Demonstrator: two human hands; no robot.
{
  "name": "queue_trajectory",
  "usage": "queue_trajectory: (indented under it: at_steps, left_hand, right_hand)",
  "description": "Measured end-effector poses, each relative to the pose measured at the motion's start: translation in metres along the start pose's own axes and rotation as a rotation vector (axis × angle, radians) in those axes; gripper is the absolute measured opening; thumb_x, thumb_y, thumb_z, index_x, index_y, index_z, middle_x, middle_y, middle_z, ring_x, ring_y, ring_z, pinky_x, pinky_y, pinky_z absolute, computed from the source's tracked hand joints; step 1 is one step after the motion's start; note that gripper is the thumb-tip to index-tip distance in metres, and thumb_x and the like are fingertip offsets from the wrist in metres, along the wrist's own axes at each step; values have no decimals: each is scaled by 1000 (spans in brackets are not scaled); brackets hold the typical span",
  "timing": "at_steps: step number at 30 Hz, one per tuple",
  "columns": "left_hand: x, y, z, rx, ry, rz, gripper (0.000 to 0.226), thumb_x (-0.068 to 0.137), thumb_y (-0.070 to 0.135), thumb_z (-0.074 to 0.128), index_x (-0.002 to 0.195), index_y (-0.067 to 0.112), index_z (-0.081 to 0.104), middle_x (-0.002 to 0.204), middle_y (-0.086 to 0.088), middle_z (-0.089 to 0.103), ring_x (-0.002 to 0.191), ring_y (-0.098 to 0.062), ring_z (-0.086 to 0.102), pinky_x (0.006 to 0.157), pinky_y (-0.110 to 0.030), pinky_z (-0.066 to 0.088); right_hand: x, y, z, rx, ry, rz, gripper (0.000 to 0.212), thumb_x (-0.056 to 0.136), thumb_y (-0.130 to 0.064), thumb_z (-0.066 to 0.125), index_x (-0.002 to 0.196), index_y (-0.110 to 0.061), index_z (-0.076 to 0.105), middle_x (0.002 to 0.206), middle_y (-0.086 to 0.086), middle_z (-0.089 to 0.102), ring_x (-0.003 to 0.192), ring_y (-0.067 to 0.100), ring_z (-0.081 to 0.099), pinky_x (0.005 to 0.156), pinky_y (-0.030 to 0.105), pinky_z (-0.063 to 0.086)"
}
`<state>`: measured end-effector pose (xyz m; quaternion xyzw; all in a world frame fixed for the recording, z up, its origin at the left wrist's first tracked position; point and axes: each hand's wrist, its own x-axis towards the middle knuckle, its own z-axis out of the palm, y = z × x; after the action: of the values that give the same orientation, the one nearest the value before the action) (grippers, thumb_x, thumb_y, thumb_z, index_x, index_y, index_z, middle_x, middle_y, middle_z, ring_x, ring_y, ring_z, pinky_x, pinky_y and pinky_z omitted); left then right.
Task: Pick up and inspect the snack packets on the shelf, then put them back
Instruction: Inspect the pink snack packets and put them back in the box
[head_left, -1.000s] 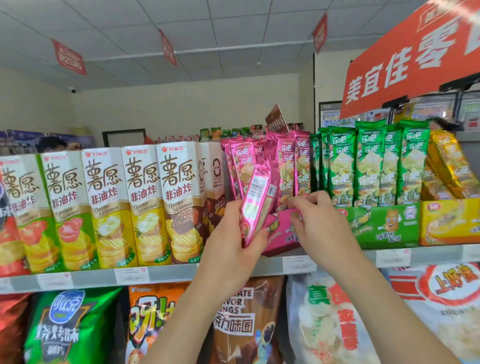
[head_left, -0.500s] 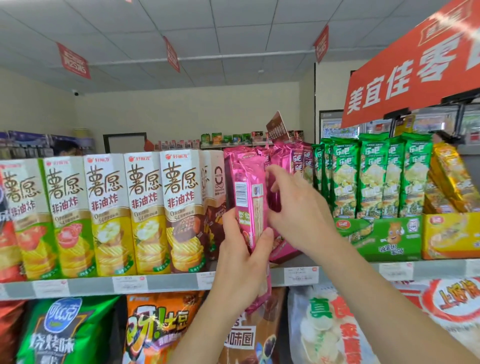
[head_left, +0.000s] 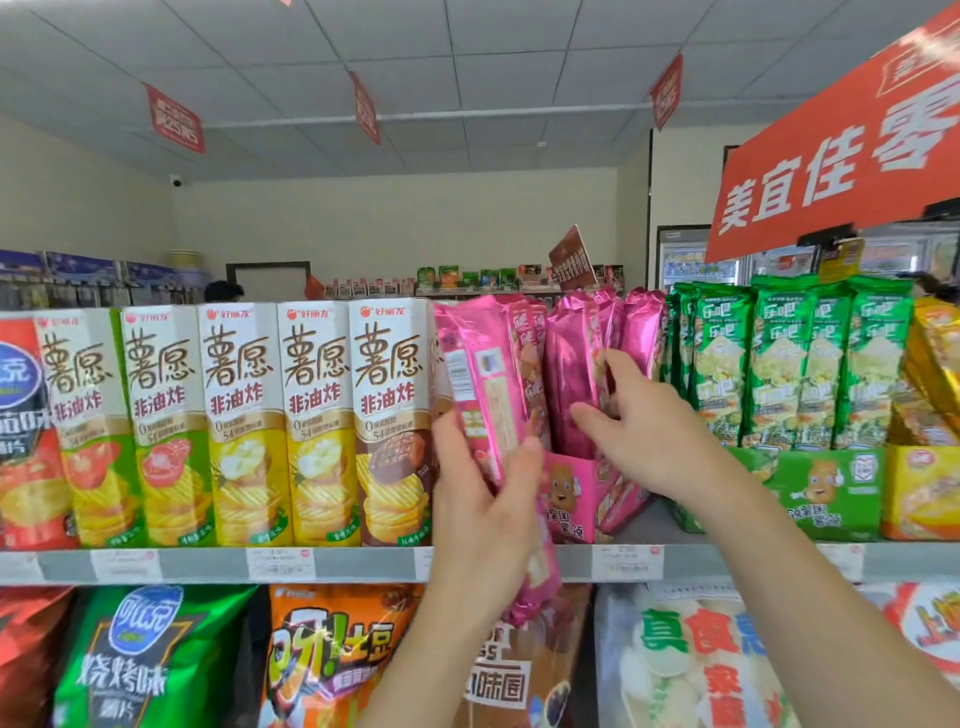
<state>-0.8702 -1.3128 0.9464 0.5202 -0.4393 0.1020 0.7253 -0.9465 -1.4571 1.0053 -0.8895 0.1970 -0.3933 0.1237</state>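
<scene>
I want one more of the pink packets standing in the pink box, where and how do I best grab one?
Pinch a pink packet by its upper half, which stands clear above the pink box. Come from the front with the right hand, already at that row. The packets stand upright and tightly packed, so lifting straight up is probably easiest.

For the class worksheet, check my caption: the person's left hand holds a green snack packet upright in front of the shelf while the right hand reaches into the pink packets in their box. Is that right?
Not quite. The head view shows the left hand holding a pink snack packet, not a green one. The rest stands: it is held upright before the shelf, while the right hand reaches into the pink packets in their box.
</scene>
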Motion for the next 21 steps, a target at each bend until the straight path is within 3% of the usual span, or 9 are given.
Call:
queue_trajectory:
  at_steps: [2, 6, 9, 11, 14, 16, 18, 21]
  left_hand:
    - [9, -3, -6, 62, -3, -32, 37, 84, 42, 57, 116, 31, 42, 99, 20, 66, 86, -9, 68, 77, -36, 56]
    - [14, -9, -2, 200, -130, -104, 24, 94, 36, 56, 110, 32, 38, 95, 12, 66, 82, -12, 70, 77, -43, 57]
    - [15, -11, -2, 289, -198, -80, 24, 95, 37, 54, 110, 31, 36, 96, 15, 64, 80, 4, 65, 68, -19, 56]
    - [17, -10, -2, 343, -223, -50, 24, 94, 36, 54, 110, 32, 35, 94, 18, 63, 82, 11, 61, 62, -9, 50]
    - [16, -4, -1, 296, -197, -44, 23, 95, 33, 56, 108, 33, 38, 92, 21, 65, 83, 12, 61, 60, -5, 46]
    - [12, 0, 3, 228, -206, -36, 22, 95, 31, 56, 110, 34, 40, 97, 28, 63, 83, 8, 63, 65, -11, 50]
    - [6, 4, 7, 160, -218, -47, 24, 95, 29, 57, 112, 33, 41, 97, 27, 64, 80, 0, 68, 70, -25, 57]
    - [-1, 11, 9, 126, -216, -38, 23, 95, 27, 58, 109, 35, 42, 90, 19, 68, 74, -8, 70, 64, -27, 58]
  right_hand:
    - [-6, 3, 2, -52, 55, -11, 58, 97, -39, 49, 147, -19, 25, 53, -7, 49, 45, 9, 50, 41, 25, 32]
    - [-21, 5, 9, -80, 254, -69, 59, 97, -40, 47, 145, -12, 30, 56, -5, 51, 55, 13, 53, 47, 28, 38]
    - [-28, 10, 16, 55, 331, -29, 49, 96, -42, 51, 136, -17, 37, 62, -9, 55, 54, 2, 53, 47, 19, 34]
    - [-30, 14, 21, 182, 353, 19, 49, 96, -40, 54, 137, -20, 37, 79, -14, 59, 67, -1, 57, 56, 17, 40]
    - [-28, 17, 23, 324, 317, 76, 56, 97, -37, 53, 147, -23, 32, 108, -7, 58, 92, 11, 59, 82, 31, 51]
    - [-23, 21, 20, 389, 285, 98, 49, 99, -32, 51, 145, -25, 37, 113, -1, 56, 97, 17, 57, 89, 37, 49]
    - [-22, 22, 19, 394, 274, 95, 41, 100, -27, 49, 140, -22, 45, 111, 2, 54, 101, 19, 54, 91, 38, 45]
    - [-26, 22, 20, 287, 311, 76, 38, 101, -24, 45, 138, -14, 45, 111, 4, 56, 105, 21, 53, 88, 34, 41]
